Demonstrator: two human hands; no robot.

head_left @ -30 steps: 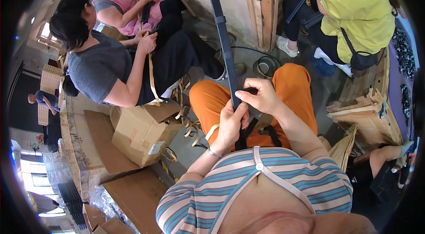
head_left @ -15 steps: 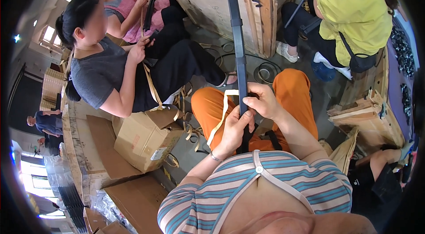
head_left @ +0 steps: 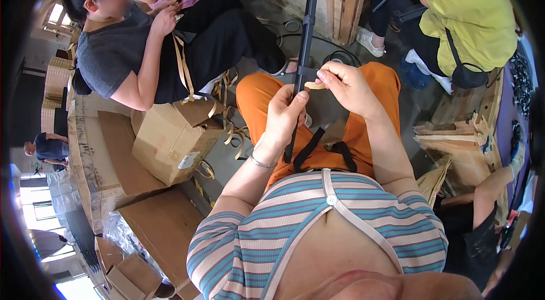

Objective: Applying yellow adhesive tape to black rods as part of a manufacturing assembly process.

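A long black bar [head_left: 307, 27] with band-like collars slants upward from my lap, its far end beyond the view's top edge. My left hand [head_left: 284, 115] is wrapped round it near its lower end. Just right of the bar, my right hand [head_left: 349, 88] pinches a short pale-yellow strip [head_left: 314, 86] between thumb and fingertips. The strip's other end reaches the bar beside my left fingers; whether it is stuck there I cannot tell. Loose black straps [head_left: 311, 148] lie over my orange trousers below the bar.
A co-worker in grey [head_left: 110, 50] sits at the left with hanging strips [head_left: 184, 67]; another in yellow [head_left: 468, 21] sits at the right. Cardboard boxes [head_left: 170, 141] stand to my left. A wooden crate [head_left: 346, 4] is ahead, and black cable coils [head_left: 295, 24] lie on the floor.
The bar has tilted and come nearer to me. My right hand has left the bar and moved right, now pinching a strip. The long strip that hung left of the bar no longer shows.
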